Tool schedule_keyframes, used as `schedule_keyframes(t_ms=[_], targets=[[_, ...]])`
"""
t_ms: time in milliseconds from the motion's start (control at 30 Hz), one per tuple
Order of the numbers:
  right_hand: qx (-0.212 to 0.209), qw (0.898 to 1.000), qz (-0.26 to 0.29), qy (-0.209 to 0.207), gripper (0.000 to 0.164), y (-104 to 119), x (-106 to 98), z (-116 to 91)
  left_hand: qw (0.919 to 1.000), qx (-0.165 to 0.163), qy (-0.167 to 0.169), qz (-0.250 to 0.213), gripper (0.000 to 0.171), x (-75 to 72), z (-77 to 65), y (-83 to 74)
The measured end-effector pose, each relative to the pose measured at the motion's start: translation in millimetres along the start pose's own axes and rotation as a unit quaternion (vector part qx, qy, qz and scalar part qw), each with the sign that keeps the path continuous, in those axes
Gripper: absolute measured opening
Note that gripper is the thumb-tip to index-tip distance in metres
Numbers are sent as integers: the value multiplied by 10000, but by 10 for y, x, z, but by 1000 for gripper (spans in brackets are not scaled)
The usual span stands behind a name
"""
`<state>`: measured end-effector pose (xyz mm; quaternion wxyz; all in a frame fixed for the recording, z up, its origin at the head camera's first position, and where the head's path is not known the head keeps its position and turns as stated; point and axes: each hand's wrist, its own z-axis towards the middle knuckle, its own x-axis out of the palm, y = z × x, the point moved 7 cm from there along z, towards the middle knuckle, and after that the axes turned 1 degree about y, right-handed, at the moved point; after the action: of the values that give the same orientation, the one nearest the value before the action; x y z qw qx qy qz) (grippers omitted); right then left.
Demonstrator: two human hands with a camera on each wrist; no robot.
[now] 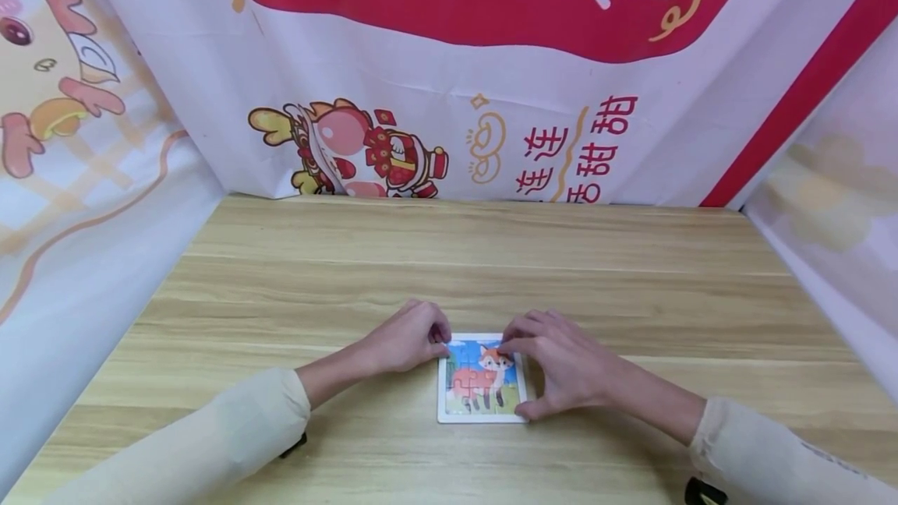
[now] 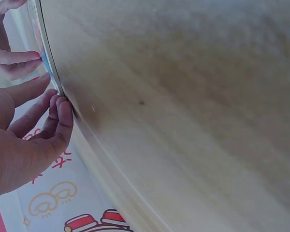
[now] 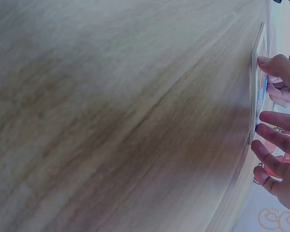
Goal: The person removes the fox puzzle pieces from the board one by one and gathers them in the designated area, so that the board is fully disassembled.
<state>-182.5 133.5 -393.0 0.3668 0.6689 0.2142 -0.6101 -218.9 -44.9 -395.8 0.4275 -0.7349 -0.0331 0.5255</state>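
Wooden tabletop point(image 1: 337, 263), fox jigsaw point(image 1: 480, 382), left hand point(image 1: 408, 338) and right hand point(image 1: 564, 361) touching it

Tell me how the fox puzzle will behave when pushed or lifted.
The fox puzzle looks thin and flat, so it probably slides rather than tips. Its straight white frame suggests stiffness. Seams between pieces suggest some might fall out if tilted.

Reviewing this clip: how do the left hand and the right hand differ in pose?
The left hand is compact, its fingers curled; the right hand is spread, thumb well apart from its fingers. The left hand is at the far left corner of the fox puzzle; the right hand spans its right side. Both are bare.
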Motion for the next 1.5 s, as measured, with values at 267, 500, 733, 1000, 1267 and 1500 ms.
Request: schedule_keyframes(t_ms=[267, 500, 733, 1000, 1267, 1500], targets=[[58, 9999, 85, 33, 75, -4, 4, -3, 9999, 157, -51, 4, 10, -9, -12, 2], [28, 9999, 131, 68, 75, -14, 11, -7, 9997, 244, 32, 2, 9, -7, -7, 12], [33, 9996, 278, 92, 74, -25, 3, -7, 9994, 257, 173, 171, 10, 13, -26, -21], [62, 9994, 344, 78, 72, -30, -10, -5, 9983, 227, 368, 383, 12, 20, -20, -54], [60, 9994, 334, 58, 71, -25, -11, -2, 9996, 109, 199, 158, 12, 16, -3, -38], [68, 9993, 359, 74, 71, -22, -8, 2, 9998, 33, 79, 193, 27, 34, 0, -36]])
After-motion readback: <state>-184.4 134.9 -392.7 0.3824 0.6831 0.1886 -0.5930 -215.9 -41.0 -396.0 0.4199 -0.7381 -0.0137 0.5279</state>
